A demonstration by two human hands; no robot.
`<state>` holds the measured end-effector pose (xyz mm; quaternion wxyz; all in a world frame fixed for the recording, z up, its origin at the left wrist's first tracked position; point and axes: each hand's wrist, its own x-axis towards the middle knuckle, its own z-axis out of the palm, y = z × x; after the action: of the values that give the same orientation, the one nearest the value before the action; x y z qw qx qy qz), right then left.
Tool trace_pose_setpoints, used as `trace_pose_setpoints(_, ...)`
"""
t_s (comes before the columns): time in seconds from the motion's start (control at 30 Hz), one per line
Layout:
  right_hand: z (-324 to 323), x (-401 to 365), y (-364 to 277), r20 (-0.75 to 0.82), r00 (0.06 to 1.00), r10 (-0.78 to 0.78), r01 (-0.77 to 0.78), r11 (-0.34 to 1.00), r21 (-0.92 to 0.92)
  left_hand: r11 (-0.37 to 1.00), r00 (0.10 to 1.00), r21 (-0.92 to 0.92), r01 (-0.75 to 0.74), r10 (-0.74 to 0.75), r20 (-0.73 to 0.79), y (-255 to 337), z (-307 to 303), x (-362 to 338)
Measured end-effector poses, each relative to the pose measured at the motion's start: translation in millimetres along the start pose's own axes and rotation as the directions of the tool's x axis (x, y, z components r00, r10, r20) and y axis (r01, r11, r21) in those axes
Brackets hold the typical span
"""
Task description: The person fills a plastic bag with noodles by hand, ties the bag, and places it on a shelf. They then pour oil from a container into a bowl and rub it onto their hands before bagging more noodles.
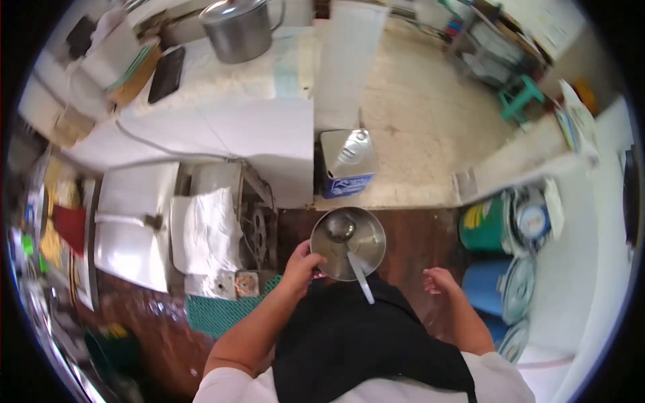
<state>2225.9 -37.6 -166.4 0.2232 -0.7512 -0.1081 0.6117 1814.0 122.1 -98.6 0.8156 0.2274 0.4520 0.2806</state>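
Head view: bowl (371, 236), ladle (354, 264) inside.
Left hand (300, 263): fingers clamped on the bowl's rim.
Right hand (438, 279): empty, fingers apart.
Handling: likely light, stiff, slick; take it by the rim.

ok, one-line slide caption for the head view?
Head view: left hand grips the rim of a steel bowl holding a ladle; right hand open and empty beside it.

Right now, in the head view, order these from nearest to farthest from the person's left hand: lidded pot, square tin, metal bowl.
Measured from the left hand:
1. metal bowl: its rim is in the hand's grip, just to the right.
2. square tin: ahead, beyond the bowl.
3. lidded pot: on the far counter, at the top of the view.
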Motion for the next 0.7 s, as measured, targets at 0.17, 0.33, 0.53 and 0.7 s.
trace_pose_setpoints(0.17,-59.9,140.7,-71.9,0.044,0.982,0.183,-0.111,0.753,-0.648,0.963,0.928,-0.153,-0.223,0.162,-0.335,-31.5,32.5,-11.8)
trace_pose_setpoints(0.33,-29.0,124.5,-240.1,0.146,0.947,-0.288,0.315,0.723,-0.615,0.784,0.784,-0.362,-0.504,0.240,-0.573,-63.2,73.6,-28.4)
trace_pose_setpoints(0.53,4.2,85.4,-303.5,0.200,0.857,-0.476,0.471,0.563,-0.679,0.656,0.703,-0.417,-0.629,0.250,-0.666,-116.0,64.9,-21.0)
trace_pose_setpoints(0.7,24.0,142.8,-291.7,0.392,0.837,-0.381,0.468,0.130,-0.874,0.656,0.704,-0.425,-0.624,0.235,-0.671,-155.4,56.8,2.9)
